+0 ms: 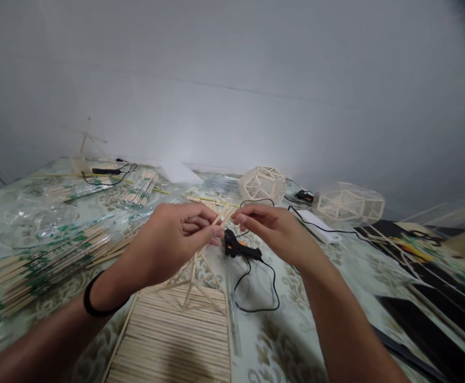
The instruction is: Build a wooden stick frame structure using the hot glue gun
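Observation:
Near the middle of the view, my left hand pinches thin wooden sticks between thumb and fingers. My right hand is at the right end of these sticks, thumb and index finger close together at their tips; whether it grips them is too small to tell. Below my left hand, a frame of thin sticks stands over a slatted wooden panel. A black glue gun with an orange trigger lies on the patterned cloth between and beyond my hands, its cord looping toward me.
Packs of sticks in plastic lie at left. Behind are two polyhedral stick models and a white power strip. Black flat pieces lie at right. A pale wall rises behind the table.

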Available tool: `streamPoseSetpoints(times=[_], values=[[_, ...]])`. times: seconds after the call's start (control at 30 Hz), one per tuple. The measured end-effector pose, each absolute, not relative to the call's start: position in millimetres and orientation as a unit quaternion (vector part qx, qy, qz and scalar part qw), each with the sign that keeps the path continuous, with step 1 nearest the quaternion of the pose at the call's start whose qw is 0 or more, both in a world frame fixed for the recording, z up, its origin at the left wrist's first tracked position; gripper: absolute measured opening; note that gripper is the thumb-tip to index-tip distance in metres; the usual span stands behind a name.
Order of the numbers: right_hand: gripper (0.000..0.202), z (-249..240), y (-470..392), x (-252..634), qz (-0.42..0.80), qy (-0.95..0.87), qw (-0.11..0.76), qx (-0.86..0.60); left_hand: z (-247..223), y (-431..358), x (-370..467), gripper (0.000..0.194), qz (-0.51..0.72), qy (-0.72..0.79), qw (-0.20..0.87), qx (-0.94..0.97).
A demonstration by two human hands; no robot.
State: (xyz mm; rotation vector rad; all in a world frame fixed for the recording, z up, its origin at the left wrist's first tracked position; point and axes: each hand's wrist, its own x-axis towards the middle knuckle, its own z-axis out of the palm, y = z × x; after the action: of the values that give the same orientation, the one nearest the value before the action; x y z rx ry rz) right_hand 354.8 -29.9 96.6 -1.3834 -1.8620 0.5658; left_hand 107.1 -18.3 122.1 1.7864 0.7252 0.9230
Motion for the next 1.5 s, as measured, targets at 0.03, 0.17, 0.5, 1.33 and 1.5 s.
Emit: streamPoseSetpoints(times=[0.03, 0.17, 0.5, 1.33, 1.5], values=[[0.033, 103.6, -36.7, 345.1, 0.270, -0.704, 0.421, -0.504, 122.6, -19.1, 107.2, 0.003, 0.379, 0.297, 0.482, 0.732], [0.020, 114.1, -54.3, 317.8, 0.356, -0.652, 0.519, -0.423, 124.7, -22.2, 107.5, 0.006, 0.377, 0.290, 0.478, 0.739], [0.016, 108.6, -55.8, 313.7, 0.326, -0.623, 0.565, -0.431, 127.8, -22.5, 108.4, 0.013, 0.364, 0.285, 0.440, 0.770], [0.008, 107.1, -57.5, 311.6, 0.316, -0.636, 0.580, -0.400, 125.2, -16.1, 105.7, 0.009, 0.341, 0.287, 0.456, 0.770], [0.010, 107.0, -57.8, 311.2, 0.305, -0.643, 0.577, -0.400, 128.3, -16.5, 103.5, 0.011, 0.324, 0.299, 0.427, 0.789]])
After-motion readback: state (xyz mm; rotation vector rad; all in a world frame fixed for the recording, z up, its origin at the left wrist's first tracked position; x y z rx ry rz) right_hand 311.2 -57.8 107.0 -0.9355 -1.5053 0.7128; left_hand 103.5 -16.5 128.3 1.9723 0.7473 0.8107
